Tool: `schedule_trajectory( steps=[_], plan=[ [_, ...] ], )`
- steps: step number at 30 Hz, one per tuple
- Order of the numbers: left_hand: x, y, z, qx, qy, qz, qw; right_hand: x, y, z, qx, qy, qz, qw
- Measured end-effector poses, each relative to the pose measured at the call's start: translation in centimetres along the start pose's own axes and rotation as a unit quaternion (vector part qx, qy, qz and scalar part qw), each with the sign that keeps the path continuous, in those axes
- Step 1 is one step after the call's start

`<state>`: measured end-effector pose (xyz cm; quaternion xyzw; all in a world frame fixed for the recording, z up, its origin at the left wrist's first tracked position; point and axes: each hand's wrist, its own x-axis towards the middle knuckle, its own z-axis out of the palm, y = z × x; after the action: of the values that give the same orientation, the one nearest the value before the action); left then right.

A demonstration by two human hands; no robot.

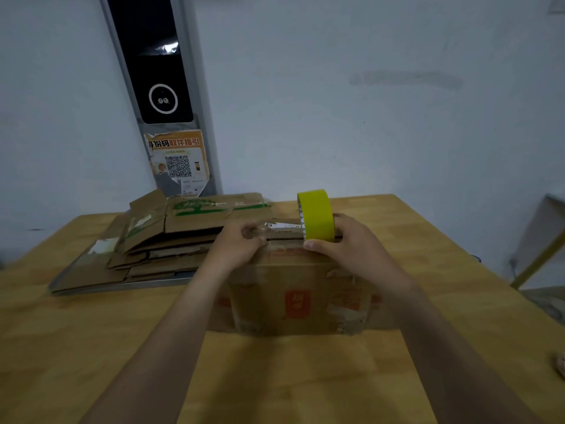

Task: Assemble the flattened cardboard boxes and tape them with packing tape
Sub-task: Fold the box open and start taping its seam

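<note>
A right hand grips a yellow tape roll atop a cardboard box. The left hand clutches the box's top edge.

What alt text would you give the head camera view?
A person's right hand holds a yellow tape roll on the top seam of a cardboard box, while the left hand grips its top edge. Flattened boxes lie stacked behind on the wooden table.

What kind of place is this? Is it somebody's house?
Probably a parcel-packing spot rather than a home: flattened cardboard boxes are piled on the wooden table, a yellow tape roll is held against a cardboard box, and a QR-code poster hangs below a black wall panel.
</note>
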<state>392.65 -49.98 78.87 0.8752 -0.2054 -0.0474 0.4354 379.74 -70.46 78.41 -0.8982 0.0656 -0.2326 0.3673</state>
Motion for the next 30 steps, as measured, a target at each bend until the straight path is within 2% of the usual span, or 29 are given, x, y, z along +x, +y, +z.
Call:
schedule_trajectory(
  steps=[4,9,14,20,24,27,30],
  plan=[
    [-1.3,-0.4,-0.4,0.005,0.031,0.000,0.999,-0.5,-0.9,-0.2,0.021,-0.007,0.006,1.000],
    [-4.0,-0.4,-1.8,0.032,0.027,-0.006,0.999,-2.5,-2.1,-0.9,0.049,-0.030,0.016,0.998],
    [-7.1,-0.7,-2.9,0.119,0.042,0.007,0.992,-4.9,-3.6,-0.8,0.061,-0.011,0.048,0.997],
    [-8.3,-0.1,-2.3,0.177,0.017,0.088,0.980,-5.1,-5.1,-0.5,-0.063,0.032,0.074,0.995],
    [-8.1,-1.2,-1.6,0.195,0.027,0.135,0.971,-3.6,-4.8,-1.3,-0.139,0.027,0.060,0.988],
    [-7.2,-1.7,-2.0,0.222,0.020,0.148,0.964,-2.1,-5.1,-1.2,-0.102,0.040,0.035,0.993],
    [-6.2,-1.9,-2.5,0.234,0.011,0.141,0.962,-0.8,-5.5,0.2,-0.024,0.020,0.038,0.999]
  ],
)
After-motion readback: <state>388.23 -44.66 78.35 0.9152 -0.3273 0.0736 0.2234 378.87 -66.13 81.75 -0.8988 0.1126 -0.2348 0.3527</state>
